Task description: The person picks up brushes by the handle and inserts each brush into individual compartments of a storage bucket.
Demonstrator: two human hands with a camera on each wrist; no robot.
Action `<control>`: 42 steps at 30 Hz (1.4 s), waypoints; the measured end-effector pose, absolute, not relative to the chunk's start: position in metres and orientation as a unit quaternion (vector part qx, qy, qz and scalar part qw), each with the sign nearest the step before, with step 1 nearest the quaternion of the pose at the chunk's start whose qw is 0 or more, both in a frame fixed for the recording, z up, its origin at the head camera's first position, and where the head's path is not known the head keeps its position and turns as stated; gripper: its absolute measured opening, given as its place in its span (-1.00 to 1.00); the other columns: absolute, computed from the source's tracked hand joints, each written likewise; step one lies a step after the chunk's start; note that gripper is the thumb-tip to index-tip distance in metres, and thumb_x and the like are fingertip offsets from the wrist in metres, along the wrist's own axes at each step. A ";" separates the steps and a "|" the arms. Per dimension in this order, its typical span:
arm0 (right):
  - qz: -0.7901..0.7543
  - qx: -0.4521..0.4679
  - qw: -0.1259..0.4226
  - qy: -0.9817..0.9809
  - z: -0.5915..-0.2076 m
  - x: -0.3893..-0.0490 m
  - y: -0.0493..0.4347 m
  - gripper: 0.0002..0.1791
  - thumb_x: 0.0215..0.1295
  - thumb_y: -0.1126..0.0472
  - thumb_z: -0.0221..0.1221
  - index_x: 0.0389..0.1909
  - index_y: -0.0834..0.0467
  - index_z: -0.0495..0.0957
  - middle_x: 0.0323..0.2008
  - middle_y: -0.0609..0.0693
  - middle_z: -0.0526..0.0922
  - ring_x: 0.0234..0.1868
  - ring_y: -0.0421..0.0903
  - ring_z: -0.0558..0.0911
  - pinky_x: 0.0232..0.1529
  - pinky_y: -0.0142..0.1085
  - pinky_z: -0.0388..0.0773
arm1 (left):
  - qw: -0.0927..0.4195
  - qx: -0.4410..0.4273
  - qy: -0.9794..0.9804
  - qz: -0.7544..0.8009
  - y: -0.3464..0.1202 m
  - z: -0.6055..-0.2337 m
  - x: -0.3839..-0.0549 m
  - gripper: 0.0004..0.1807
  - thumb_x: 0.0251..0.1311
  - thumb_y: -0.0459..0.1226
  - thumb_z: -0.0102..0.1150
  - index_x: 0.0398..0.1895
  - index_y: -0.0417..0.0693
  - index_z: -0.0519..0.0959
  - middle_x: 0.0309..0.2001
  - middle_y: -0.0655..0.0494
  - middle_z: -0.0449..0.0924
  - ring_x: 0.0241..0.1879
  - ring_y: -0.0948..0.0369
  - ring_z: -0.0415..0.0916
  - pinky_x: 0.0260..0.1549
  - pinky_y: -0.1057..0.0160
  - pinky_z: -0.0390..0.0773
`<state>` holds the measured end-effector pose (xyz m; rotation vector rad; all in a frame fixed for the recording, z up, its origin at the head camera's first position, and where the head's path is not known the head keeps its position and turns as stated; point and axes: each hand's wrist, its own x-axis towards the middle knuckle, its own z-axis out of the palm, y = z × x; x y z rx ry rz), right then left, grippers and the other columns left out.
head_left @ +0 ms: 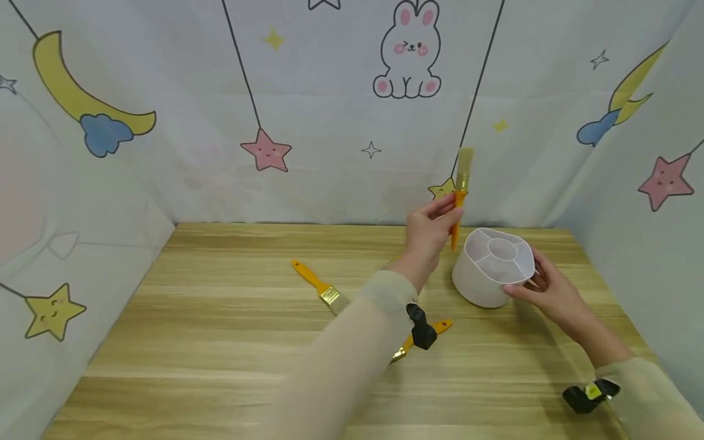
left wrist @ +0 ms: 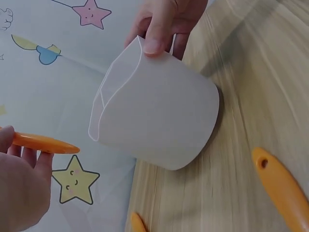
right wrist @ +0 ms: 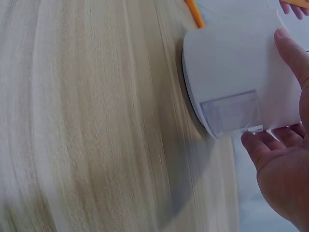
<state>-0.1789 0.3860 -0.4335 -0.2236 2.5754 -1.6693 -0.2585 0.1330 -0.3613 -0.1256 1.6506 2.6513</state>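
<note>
My left hand (head_left: 430,231) pinches a paintbrush (head_left: 464,174) by its orange handle and holds it upright, pale bristles up, in the air just left of a white round desk organizer (head_left: 480,282). Thin walls split the organizer's open top into several compartments around a central ring. My right hand (head_left: 555,296) grips the organizer from its right side, thumb on the near wall and fingers behind. A small clear drawer (right wrist: 231,113) shows low on its side in the right wrist view. The brush's handle end (left wrist: 53,144) points toward the organizer in the left wrist view.
On the wooden table (head_left: 192,342) lies a paintbrush (head_left: 310,275) with an orange handle, left of my left forearm. Another brush (head_left: 442,327) lies partly hidden under that forearm. A white cloth (head_left: 330,110) printed with stars and a rabbit hangs behind the table and along its sides.
</note>
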 end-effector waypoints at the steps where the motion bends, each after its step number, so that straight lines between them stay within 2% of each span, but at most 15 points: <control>1: -0.542 -0.072 0.032 0.837 -0.434 -0.179 0.386 0.09 0.44 0.36 0.36 0.76 0.10 -0.15 0.59 0.10 0.18 0.52 -0.24 0.32 0.15 -0.67 0.47 | 0.006 -0.046 0.521 0.853 0.136 -0.362 -0.259 -0.70 0.25 -0.51 0.46 0.02 -0.15 0.83 -0.12 0.03 0.84 -0.28 0.25 0.70 -0.19 0.28 0.74; 5: -0.545 -0.071 0.028 0.835 -0.435 -0.179 0.383 0.08 0.44 0.36 0.36 0.76 0.12 -0.14 0.58 0.12 0.19 0.51 -0.23 0.34 0.15 -0.66 0.49 | 0.003 -0.058 0.504 0.862 0.145 -0.362 -0.258 -0.70 0.26 -0.50 0.46 0.04 -0.13 0.83 -0.11 0.03 0.84 -0.27 0.25 0.71 -0.20 0.30 0.73; 12: -0.541 -0.065 0.032 0.838 -0.437 -0.180 0.380 0.09 0.45 0.33 0.36 0.76 0.13 -0.18 0.60 0.24 0.13 0.57 -0.03 0.29 0.14 -0.67 0.48 | -0.008 -0.073 0.495 0.866 0.159 -0.367 -0.259 -0.72 0.26 -0.51 0.45 0.00 -0.14 0.84 -0.14 0.03 0.84 -0.21 0.19 0.77 -0.09 0.20 0.78; 18: -0.540 -0.064 0.033 0.839 -0.437 -0.178 0.380 0.08 0.46 0.32 0.35 0.76 0.13 -0.18 0.62 0.26 0.10 0.57 -0.06 0.29 0.13 -0.66 0.49 | -0.007 -0.081 0.497 0.864 0.168 -0.374 -0.259 -0.74 0.25 -0.52 0.46 -0.03 -0.13 0.85 -0.17 0.04 0.84 -0.20 0.18 0.78 -0.03 0.15 0.78; 25: -0.540 -0.069 0.031 0.838 -0.436 -0.177 0.381 0.07 0.46 0.34 0.35 0.76 0.13 -0.15 0.59 0.18 0.16 0.49 -0.26 0.35 0.12 -0.64 0.52 | 0.001 -0.071 0.536 0.841 0.168 -0.380 -0.254 -0.74 0.24 -0.49 0.49 -0.05 -0.09 0.86 -0.18 0.10 0.84 -0.16 0.22 0.78 -0.01 0.19 0.77; 31: -0.537 -0.068 0.033 0.840 -0.434 -0.178 0.382 0.07 0.47 0.33 0.35 0.76 0.13 -0.17 0.60 0.20 0.13 0.54 -0.16 0.31 0.12 -0.66 0.50 | 0.006 -0.068 0.563 0.823 0.169 -0.383 -0.254 -0.75 0.21 -0.47 0.52 -0.08 -0.06 0.87 -0.22 0.15 0.84 -0.21 0.29 0.75 -0.08 0.27 0.77; 38: -0.546 -0.072 0.028 0.834 -0.434 -0.177 0.382 0.06 0.45 0.37 0.35 0.75 0.15 -0.13 0.57 0.10 0.19 0.39 -0.46 0.35 0.13 -0.65 0.51 | 0.018 -0.061 0.588 0.807 0.169 -0.385 -0.252 -0.76 0.20 -0.50 0.51 -0.10 -0.10 0.87 -0.24 0.12 0.84 -0.23 0.30 0.73 -0.07 0.22 0.78; 42: -0.542 -0.067 0.030 0.837 -0.434 -0.176 0.382 0.06 0.46 0.34 0.35 0.75 0.13 -0.15 0.58 0.13 0.17 0.45 -0.35 0.35 0.12 -0.65 0.52 | 0.030 -0.046 0.623 0.780 0.167 -0.384 -0.252 -0.77 0.22 -0.47 0.51 -0.09 -0.09 0.86 -0.25 0.15 0.83 -0.25 0.34 0.71 -0.10 0.26 0.78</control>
